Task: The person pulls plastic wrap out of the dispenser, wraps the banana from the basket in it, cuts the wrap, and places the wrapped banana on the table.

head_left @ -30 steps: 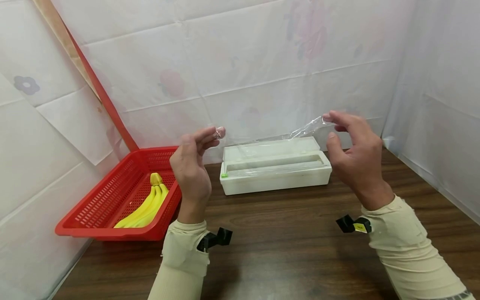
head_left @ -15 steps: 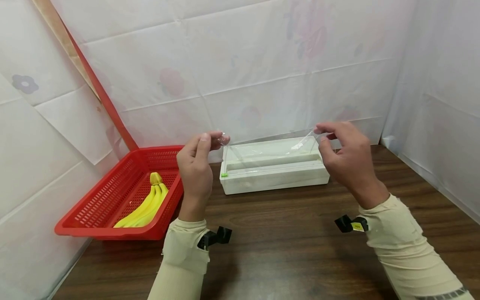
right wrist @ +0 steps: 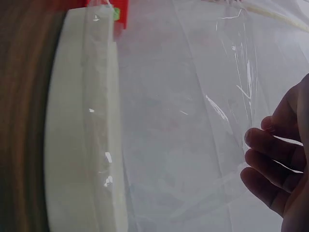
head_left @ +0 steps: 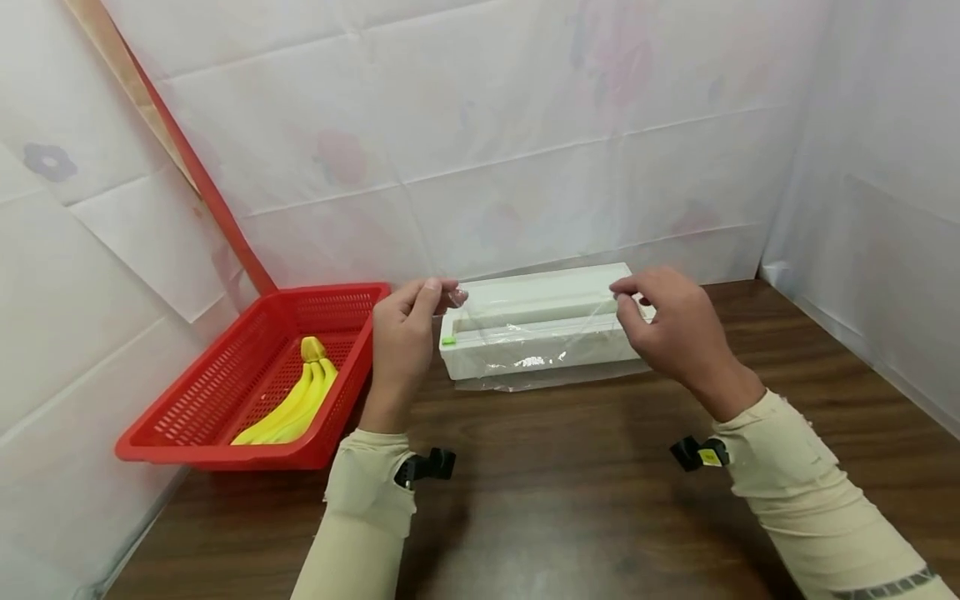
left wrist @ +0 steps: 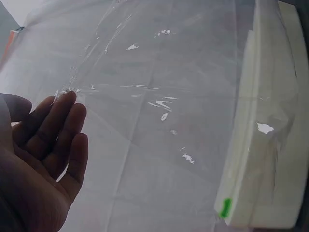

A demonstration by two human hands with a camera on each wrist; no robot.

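Observation:
A sheet of clear cling film [head_left: 525, 363] is stretched between the two hands. The left hand [head_left: 405, 337] pinches its upper left corner between thumb and fingers, and the film bunches at the fingertips in the left wrist view. At the upper right corner, the right hand [head_left: 671, 329] pinches the film with thumb and index finger. Behind the sheet stands a long white cling film box [head_left: 551, 283] with its lid raised and a green slider at its left end. The sheet's lower edge overlaps the box front and the tabletop just below it in the head view.
To the left, a red plastic basket [head_left: 213, 454] holds a bunch of yellow bananas [head_left: 296, 404]. Brown wood-grain table [head_left: 555, 500] lies under everything. White patterned sheeting [head_left: 480, 133] covers the walls at the back and both sides.
Both hands have come down and nearer to each other, pulling the film toward the person. The film, earlier above and behind the box, now hangs in front of it.

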